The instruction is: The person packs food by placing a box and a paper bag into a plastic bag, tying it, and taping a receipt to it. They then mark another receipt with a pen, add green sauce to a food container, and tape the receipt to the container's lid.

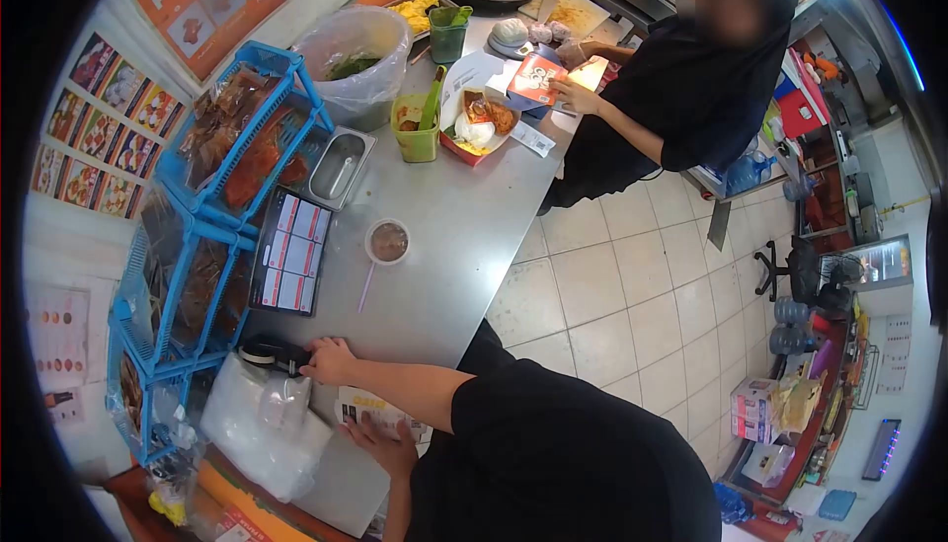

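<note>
- Steel counter (444, 236), head view — right hand (331, 359) at its near left end, fingers curled around a black tape dispenser (265, 352).
- Left hand (383, 445) nearer still — fingers spread flat, gripping nothing, resting on a printed card (357, 408).
- Clear plastic bag (259, 428) just left of the card.

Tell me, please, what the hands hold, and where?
Right hand grips the black tape dispenser by its near end; left hand rests flat on a printed card.

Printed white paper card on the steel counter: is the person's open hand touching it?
Touching. The head view shows the left hand lying flat, fingers overlapping the printed white paper card with no gap.
</note>
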`<action>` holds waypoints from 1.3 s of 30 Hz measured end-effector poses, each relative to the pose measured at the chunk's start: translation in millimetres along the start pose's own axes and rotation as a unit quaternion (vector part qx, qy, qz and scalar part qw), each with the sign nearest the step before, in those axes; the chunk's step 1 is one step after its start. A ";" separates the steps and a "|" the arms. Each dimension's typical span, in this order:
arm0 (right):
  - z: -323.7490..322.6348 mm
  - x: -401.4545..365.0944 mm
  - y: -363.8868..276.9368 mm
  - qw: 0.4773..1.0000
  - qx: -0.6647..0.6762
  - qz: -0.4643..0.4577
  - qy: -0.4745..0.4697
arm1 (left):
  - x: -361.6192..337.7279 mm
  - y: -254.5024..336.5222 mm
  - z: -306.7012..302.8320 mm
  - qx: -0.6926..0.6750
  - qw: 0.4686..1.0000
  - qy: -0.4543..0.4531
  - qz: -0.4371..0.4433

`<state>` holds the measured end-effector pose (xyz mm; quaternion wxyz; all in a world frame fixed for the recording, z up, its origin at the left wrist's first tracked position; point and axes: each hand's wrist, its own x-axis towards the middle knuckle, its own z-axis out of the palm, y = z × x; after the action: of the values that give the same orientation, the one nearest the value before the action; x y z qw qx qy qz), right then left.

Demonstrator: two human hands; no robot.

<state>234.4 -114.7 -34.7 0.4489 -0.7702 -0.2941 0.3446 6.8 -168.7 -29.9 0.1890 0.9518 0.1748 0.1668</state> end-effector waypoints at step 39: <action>-114.0 -71.5 73.6 0.962 0.241 0.045 -0.121 | -5.0 -15.3 7.7 -0.003 1.000 -0.012 -0.005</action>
<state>293.5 -256.1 -40.4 0.5662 -0.6046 -0.2191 0.5156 1.2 -159.8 -44.3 0.1947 0.9522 0.1769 0.1550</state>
